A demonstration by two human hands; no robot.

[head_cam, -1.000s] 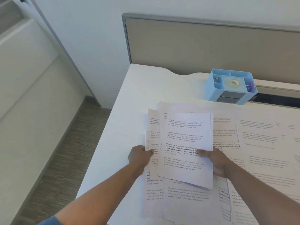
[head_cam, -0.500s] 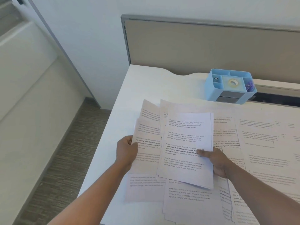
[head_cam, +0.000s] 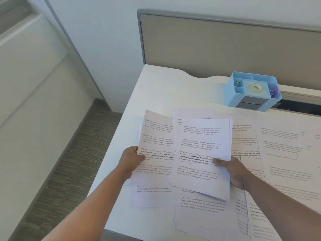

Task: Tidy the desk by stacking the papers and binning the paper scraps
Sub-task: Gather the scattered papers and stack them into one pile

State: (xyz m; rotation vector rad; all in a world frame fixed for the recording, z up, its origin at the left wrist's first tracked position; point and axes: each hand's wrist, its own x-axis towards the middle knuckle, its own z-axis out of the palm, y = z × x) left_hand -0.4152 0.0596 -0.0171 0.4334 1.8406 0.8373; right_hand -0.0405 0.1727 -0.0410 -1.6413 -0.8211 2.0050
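our left hand point(head_cam: 132, 160) pinches a few sheets point(head_cam: 157, 150), right hand point(head_cam: 233, 173) grips the stack point(head_cam: 203, 159) near the desk's point(head_cam: 156, 87) left edge — thin, floppy, slippery paper — best held mid-edge.

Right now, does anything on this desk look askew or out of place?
Yes. Printed sheets lie scattered and overlapping at odd angles across the desk, unstacked. The blue organiser sits tidy at the back.

White desk point(head_cam: 161, 87) with wavy rear edge, backed by beige fabric partition panel in grey metal frame point(head_cam: 225, 47). Pale blue-white wall point(head_cam: 104, 32) behind, grey-brown striped carpet floor point(head_cam: 69, 167) at left (soft even light, source unseen).
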